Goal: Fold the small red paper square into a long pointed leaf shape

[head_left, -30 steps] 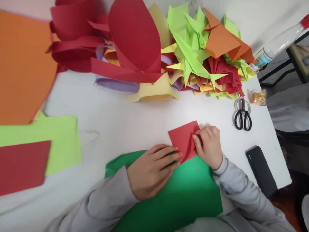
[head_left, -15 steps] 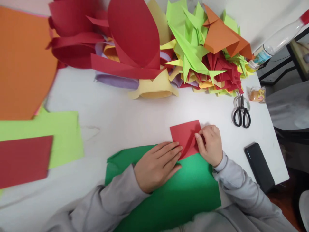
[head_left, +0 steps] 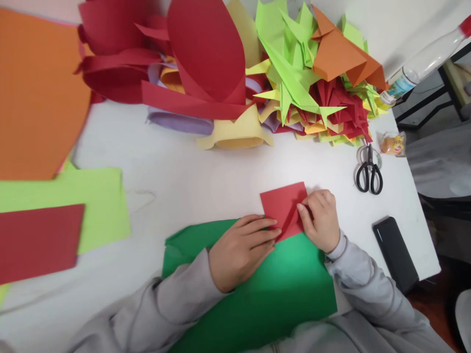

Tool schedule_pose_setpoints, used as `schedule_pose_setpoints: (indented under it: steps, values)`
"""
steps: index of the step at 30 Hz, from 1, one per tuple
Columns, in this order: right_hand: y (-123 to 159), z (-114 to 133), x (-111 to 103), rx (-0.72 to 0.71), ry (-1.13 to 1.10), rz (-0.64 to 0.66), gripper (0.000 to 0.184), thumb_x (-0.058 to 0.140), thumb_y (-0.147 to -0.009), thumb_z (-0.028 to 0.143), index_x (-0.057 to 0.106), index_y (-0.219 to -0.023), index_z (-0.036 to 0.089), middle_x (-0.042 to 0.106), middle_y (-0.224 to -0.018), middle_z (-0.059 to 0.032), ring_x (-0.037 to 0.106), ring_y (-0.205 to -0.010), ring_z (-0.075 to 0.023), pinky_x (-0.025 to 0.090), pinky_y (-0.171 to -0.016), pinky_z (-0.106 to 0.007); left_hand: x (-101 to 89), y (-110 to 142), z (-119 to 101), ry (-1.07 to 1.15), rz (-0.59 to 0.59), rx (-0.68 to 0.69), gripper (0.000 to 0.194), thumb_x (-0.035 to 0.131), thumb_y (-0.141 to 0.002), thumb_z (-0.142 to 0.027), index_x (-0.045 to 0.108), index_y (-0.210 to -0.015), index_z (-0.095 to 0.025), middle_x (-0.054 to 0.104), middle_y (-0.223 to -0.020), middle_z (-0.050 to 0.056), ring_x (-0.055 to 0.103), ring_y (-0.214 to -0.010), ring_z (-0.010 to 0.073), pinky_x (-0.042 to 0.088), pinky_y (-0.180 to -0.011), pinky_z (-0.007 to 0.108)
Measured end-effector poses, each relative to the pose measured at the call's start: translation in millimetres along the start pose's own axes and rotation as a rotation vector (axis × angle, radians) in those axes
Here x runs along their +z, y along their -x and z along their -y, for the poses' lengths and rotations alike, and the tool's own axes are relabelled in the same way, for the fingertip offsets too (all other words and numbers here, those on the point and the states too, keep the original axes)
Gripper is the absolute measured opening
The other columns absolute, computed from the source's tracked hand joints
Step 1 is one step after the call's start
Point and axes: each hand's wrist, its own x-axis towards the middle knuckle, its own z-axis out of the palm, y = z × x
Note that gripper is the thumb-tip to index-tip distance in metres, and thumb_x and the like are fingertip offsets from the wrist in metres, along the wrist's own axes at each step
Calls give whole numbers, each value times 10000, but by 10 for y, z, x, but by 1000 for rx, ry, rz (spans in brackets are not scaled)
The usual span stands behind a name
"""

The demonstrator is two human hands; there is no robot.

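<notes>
A fold looks to be in hand on the small red paper point(head_left: 283, 202). It lies at the far edge of the green sheet point(head_left: 290, 287) — its near side on top of that sheet, its far side past it on the counter point(head_left: 206, 179).

The left hand point(head_left: 241, 249) reaches over the green sheet from the left, its fingers straight and laid on the red paper's near left corner. The right hand point(head_left: 321, 221), by the green sheet's far right corner, has a narrow grip, pinching the red paper's right side between thumb and fingers.

A slanting line, maybe a lifted flap, runs from the right thumb toward the left fingertips. I think the next move calls for keeping that corner still, lining the edges up and pressing the bend flat — a slip would make it crooked.

The red paper looks nearly square, so I cannot pick out a long way. Its far edge is turned a little, with the right end farther from the green sheet than the left.
</notes>
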Motion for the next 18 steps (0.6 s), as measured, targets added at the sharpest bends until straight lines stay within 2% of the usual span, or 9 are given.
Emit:
schedule_pose_setpoints:
  steps: [9, 18]
  values:
    - [-14, 7, 25, 10, 39, 0, 198, 469, -906, 297, 555, -758, 199, 577, -754, -59, 455, -816, -230, 353, -786, -395, 13, 109, 113, 45, 75, 66, 246, 410, -914, -138, 654, -942, -161, 693, -1088, 72, 550, -1127, 204, 428, -960, 397]
    - [-8, 13, 66, 46, 143, -10, 214, 487, -903, 316, 557, -748, 187, 583, -754, -59, 451, -806, -230, 330, -767, -385, -90, 56, 68, -49, 191, 104, 243, 417, -899, -115, 643, -987, -138, 694, -1072, 58, 554, -1111, 210, 395, -1005, 389]
